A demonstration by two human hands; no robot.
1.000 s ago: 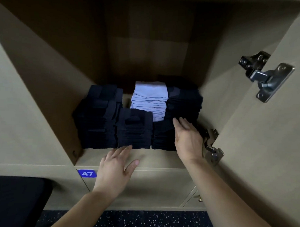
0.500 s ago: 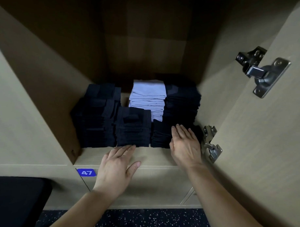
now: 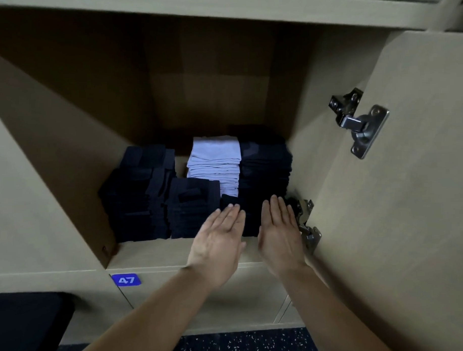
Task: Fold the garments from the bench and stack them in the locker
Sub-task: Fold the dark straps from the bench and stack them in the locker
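A low stack (image 3: pixel 251 218) of dark folded garments sits at the front right of the locker (image 3: pixel 67 154). We flank it with the left hand (image 3: pixel 219 238) and right hand (image 3: pixel 279 234), both flat, fingers straight and close together, palms turned toward each other and gripping nothing. We cannot tell whether the fingertips actually touch the cloth. We judge the pile soft and light, with layers apt to slide or slump, so it is best pressed from both sides low down or lifted from beneath, not pinched at the top. The pile stands upright with its layered folded edges facing us at the opening. Our hands mask too much of it to show which way the pieces run long. Behind it rises a tall stack (image 3: pixel 264 163) of dark cloth, touching a white stack (image 3: pixel 215 160) on its left. A middle stack (image 3: pixel 192 203) stands just beside the low one, and the left stacks (image 3: pixel 136 194) fill the far side, all on the same shelf (image 3: pixel 149 253). The door (image 3: pixel 409 195) hangs open at right, its lower hinge (image 3: pixel 307 225) just beside the right hand. Below the shelf, a blue tag (image 3: pixel 126 280) reads 47 above a speckled floor (image 3: pixel 231 343).
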